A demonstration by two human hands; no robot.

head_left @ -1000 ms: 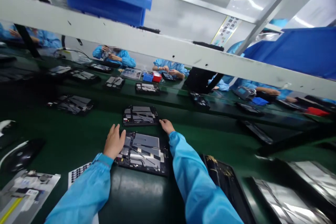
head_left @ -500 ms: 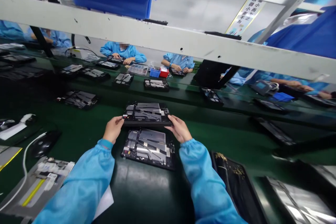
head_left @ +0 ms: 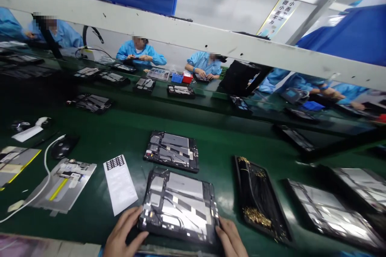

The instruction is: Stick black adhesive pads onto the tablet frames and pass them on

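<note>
Head view, clock centred on the unit (head_left: 181, 204) in hand, 12 away from the wearer. It's a flat black frame, innards up: grey plates, dark straps, small connectors along the near edge. Near side of the green bench (head_left: 217, 128); from here can't tell if its base rests or is lifted

Left hand (head_left: 125, 233) has the 8 o'clock corner: half open, fingers along the side, thumb spread to the near edge, frame between. Right hand (head_left: 230, 237) has the 4 o'clock corner, opened just enough to hold the edge, underside hidden

Second unit (head_left: 171, 150) lies flat at 12, just beyond; can't tell if they touch. Label sheet (head_left: 122, 188) at 10, black marks on its far end. Further out at 9-10, grey panel (head_left: 72, 188) with a yellow strip, white cable (head_left: 46, 160) looping over its side, black mouse (head_left: 64, 146) beyond

Screw tray (head_left: 268, 192) at 2-3, black, gold bits heaped at both ends. Shiny unit (head_left: 331, 213) at 3, tilted toward 4

Past the white beam (head_left: 169, 34), I see co-workers in blue smocks, one (head_left: 141, 54) at 11, one (head_left: 205, 64) at 12-1, hands on parts
</note>
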